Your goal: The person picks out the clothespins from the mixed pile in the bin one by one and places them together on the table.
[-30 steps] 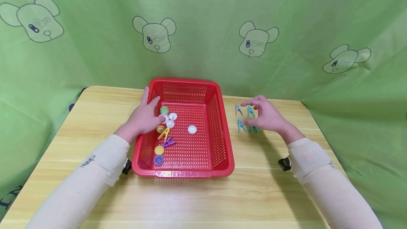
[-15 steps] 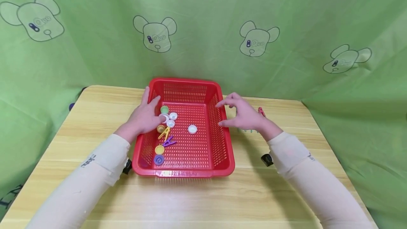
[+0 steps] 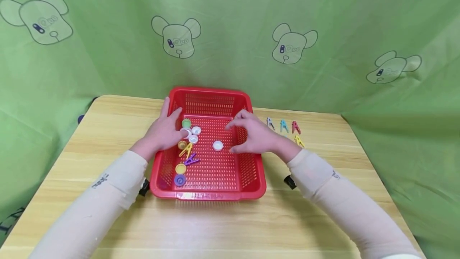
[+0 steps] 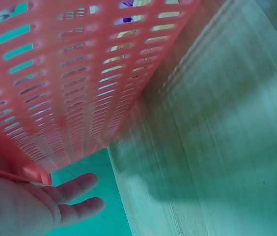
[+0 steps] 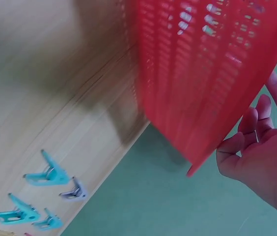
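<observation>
On the wooden table [image 3: 90, 131] stands the red basket [image 3: 248, 171], its long axis running away from the person toward the green backdrop. At its left rim the left hand [image 3: 163, 131] rests with fingers relaxed and straight, holding nothing. Inside, by that wall, lie bottle caps [image 3: 190, 135] and two clothespins [image 3: 188, 155]. The right hand [image 3: 253, 135] reaches over the right rim, fingers loose and empty, above a white cap [image 3: 217, 145]. Further right, more clothespins [image 3: 284, 126] lie on the table.
</observation>
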